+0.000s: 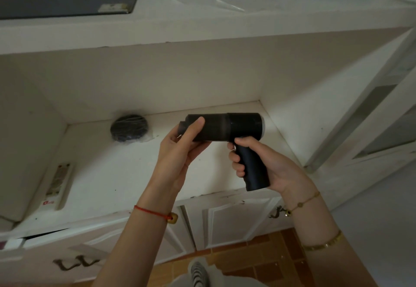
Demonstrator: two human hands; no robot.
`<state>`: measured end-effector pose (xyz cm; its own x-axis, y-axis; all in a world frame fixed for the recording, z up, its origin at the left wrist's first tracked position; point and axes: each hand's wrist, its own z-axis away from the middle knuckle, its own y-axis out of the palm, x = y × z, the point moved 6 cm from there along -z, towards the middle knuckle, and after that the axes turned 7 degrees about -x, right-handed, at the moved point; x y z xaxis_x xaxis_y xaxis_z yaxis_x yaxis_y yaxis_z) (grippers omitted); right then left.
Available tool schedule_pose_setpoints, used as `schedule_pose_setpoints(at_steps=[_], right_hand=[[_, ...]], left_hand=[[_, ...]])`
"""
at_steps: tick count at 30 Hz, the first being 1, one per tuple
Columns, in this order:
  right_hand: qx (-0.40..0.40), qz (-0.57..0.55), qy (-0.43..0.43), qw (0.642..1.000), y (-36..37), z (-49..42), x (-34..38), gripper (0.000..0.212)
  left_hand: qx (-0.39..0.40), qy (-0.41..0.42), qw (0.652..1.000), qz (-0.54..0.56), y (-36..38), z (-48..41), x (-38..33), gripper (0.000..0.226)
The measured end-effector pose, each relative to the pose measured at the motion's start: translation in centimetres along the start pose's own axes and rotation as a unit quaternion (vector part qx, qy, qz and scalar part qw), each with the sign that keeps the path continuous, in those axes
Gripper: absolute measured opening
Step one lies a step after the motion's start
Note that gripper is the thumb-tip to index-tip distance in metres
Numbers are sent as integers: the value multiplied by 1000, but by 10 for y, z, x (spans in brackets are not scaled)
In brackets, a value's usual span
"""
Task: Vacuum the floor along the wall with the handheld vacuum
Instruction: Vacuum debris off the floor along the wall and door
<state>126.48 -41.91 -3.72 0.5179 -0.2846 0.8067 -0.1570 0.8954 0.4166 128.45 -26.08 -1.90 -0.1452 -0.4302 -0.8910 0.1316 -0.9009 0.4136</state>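
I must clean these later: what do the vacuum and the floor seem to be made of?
Vacuum: probably matte black plastic, since it shows an even, dull surface without shine. Floor: seemingly brown ceramic tiles, with a grid of dark joints between rectangles.

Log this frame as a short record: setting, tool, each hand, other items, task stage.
setting: white shelf niche above cabinet doors
tool: black handheld vacuum, held level over the shelf
right hand: wrapped round the pistol handle
left hand: on the barrel's nozzle end
other items: plastic-wrapped black disc; remote
task stage: floor not yet vacuumed
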Motion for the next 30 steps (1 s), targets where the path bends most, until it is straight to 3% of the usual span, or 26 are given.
schedule_pose_setpoints(at_steps=[11,30], right_hand=[[-26,-28,-17,999,-13,14,-7,15],[-202,-161,-106,960,-125,158,-63,12]], left_hand=[[31,-31,999,-8,15,1,9,31],[249,-182,948,-76,150,66,116,36]])
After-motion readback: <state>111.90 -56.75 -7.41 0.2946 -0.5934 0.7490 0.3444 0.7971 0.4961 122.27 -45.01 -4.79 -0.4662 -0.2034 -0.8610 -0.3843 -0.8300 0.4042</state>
